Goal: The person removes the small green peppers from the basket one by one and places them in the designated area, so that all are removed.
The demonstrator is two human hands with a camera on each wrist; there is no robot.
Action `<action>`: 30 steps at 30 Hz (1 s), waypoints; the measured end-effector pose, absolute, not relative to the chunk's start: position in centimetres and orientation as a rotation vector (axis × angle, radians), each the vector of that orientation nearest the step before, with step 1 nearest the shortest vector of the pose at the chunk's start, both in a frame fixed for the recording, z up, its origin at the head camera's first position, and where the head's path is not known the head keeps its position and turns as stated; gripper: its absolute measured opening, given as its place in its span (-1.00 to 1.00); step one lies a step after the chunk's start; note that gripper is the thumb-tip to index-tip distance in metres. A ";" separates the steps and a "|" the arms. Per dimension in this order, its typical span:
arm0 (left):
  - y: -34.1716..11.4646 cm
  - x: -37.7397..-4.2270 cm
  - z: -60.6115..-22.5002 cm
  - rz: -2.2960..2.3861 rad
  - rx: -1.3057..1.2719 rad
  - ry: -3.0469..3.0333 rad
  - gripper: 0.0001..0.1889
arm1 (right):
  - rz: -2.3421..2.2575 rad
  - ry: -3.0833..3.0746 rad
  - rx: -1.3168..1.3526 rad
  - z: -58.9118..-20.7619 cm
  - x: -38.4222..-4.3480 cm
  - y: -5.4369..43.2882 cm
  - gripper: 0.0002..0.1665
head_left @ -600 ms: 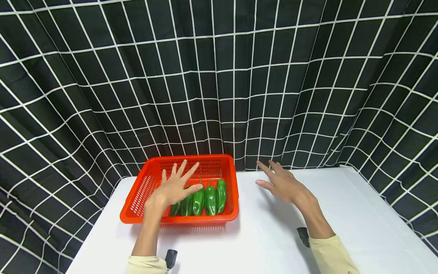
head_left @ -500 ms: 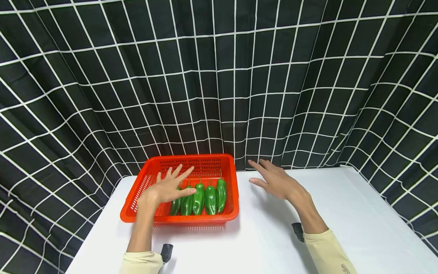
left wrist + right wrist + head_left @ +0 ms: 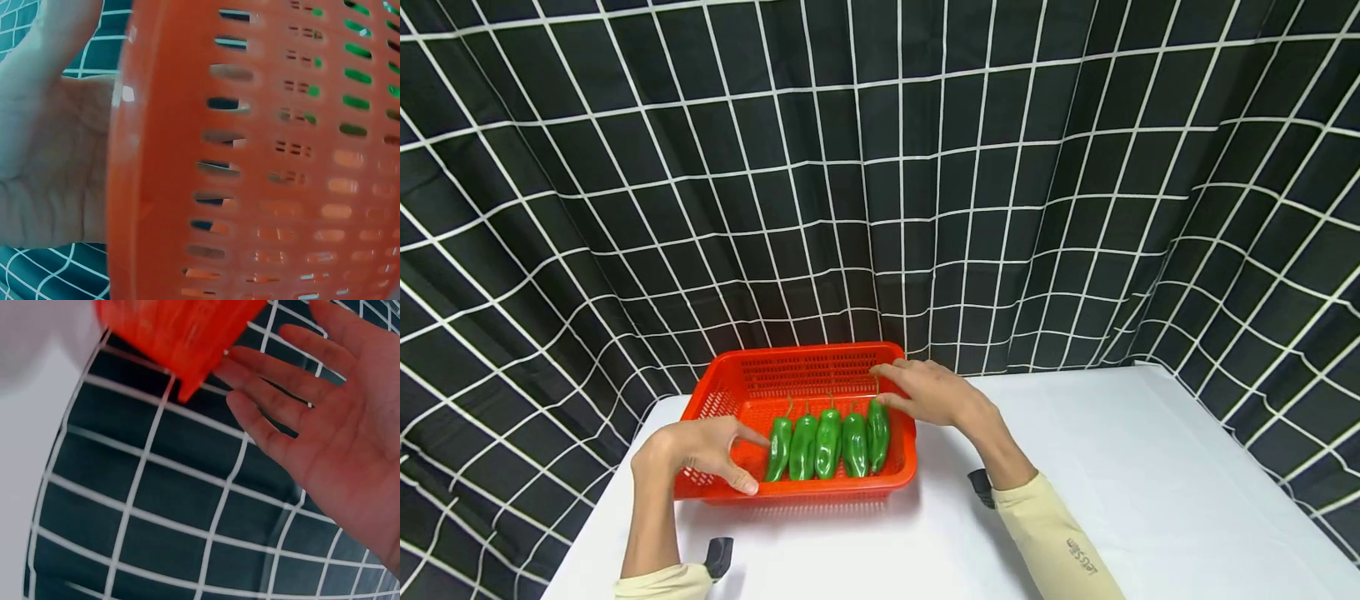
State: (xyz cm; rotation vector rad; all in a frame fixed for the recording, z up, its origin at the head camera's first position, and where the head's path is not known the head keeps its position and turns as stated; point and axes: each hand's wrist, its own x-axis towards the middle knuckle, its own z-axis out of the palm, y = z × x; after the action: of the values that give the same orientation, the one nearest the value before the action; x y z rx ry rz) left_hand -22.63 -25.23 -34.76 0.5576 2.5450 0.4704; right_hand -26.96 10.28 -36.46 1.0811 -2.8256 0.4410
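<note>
An orange slotted basket (image 3: 820, 349) stands on the white table (image 3: 1112, 467) with several green peppers (image 3: 827, 442) lined up in its front half. My left hand (image 3: 718, 452) holds the basket's front left corner, thumb on the front rim and fingers curled over it. In the left wrist view the palm (image 3: 50, 156) lies against the basket wall (image 3: 250, 187). My right hand (image 3: 928, 390) hovers with straight fingers over the basket's back right corner, near the rightmost pepper. The right wrist view shows this hand (image 3: 331, 425) spread and apart from the basket corner (image 3: 175, 331).
A black curtain with a white grid (image 3: 880, 167) hangs close behind the table and wraps both sides. The table's bare white top stretches to the right of the basket. The table's left edge runs just beside my left arm.
My left hand has drawn back from above the peppers to the basket's front left corner and taken hold. My right hand has moved left from over the table to the basket's back right corner.
</note>
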 end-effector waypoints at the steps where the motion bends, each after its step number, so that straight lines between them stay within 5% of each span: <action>1: -25.1 -22.6 -34.8 0.475 0.577 2.529 -0.28 | 0.432 -2.818 1.087 -36.6 -26.9 10.0 -0.43; 19: -24.3 -22.4 -35.4 0.407 0.457 2.494 -0.52 | 0.332 -2.800 1.226 -38.1 -25.7 7.3 -0.63; 25: -24.0 -22.2 -35.6 0.435 0.427 2.502 -0.58 | 0.233 -2.889 1.182 -38.9 -25.2 6.1 -0.84; 30: -23.8 -22.0 -35.8 0.460 0.424 2.496 -0.61 | 0.130 -2.928 1.107 -39.1 -24.6 5.7 -0.78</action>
State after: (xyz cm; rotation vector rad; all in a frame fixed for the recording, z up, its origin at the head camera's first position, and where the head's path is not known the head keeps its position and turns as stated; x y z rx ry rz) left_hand -22.04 -23.81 -35.85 0.4241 2.4960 0.4598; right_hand -24.61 5.72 -39.14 1.1068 -2.9279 0.1295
